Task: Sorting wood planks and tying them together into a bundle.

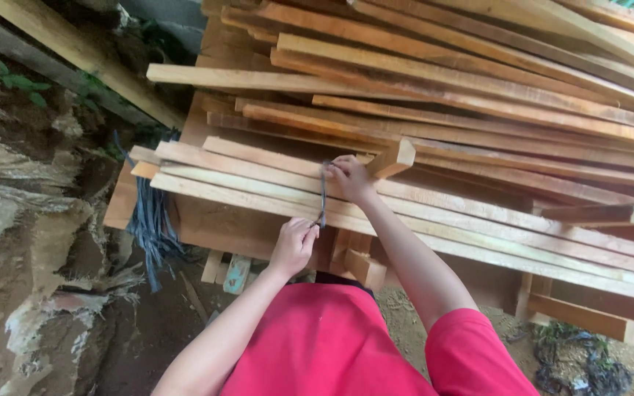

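A dark strap (323, 194) runs across the edges of a bundle of pale wooden planks (258, 183) in front of me. My left hand (293, 246) pinches the strap's lower end below the bundle's near edge. My right hand (350, 178) grips the strap's upper end on top of the planks, beside a short wooden block (392, 158). I wear a red shirt.
A large stack of long planks (478, 81) fills the upper right. A bunch of dark straps (152, 220) hangs at the stack's left end. Rough earth and rock (23, 220) lie to the left. Short offcuts (585, 317) sit under the stack at the right.
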